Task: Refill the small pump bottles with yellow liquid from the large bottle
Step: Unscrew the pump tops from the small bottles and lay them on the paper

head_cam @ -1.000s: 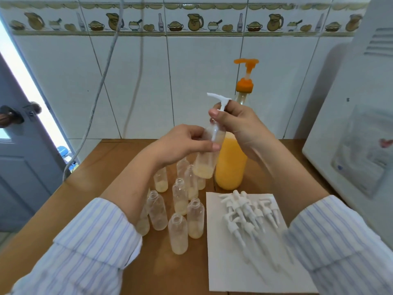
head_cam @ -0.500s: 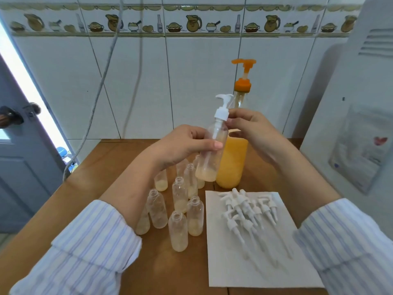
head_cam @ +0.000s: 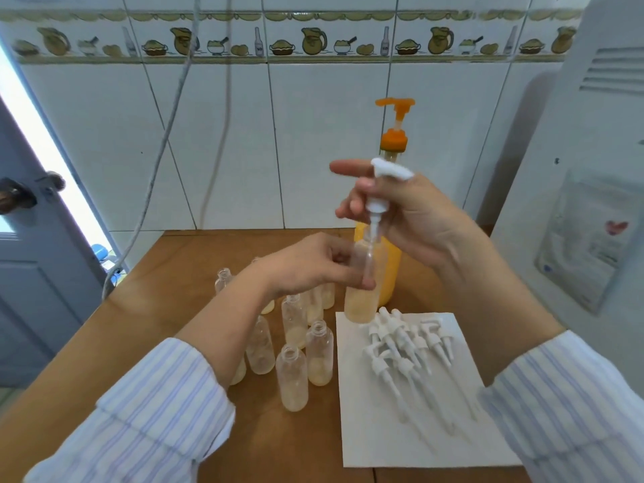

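Wooden table (head_cam: 181, 273) edge left, hands (head_cam: 313, 263) mid-table

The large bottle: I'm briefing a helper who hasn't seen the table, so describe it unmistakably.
At the back of the wooden table, against the tiled wall, stands the large bottle. Alone among the bottles, it holds deep yellow liquid and has an orange pump.

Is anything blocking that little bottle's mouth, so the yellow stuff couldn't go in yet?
Yes. The right hand holds a white pump head lifted above the small bottle, which the left hand grips, but the pump's tube still runs down through the neck. It must come fully out first.
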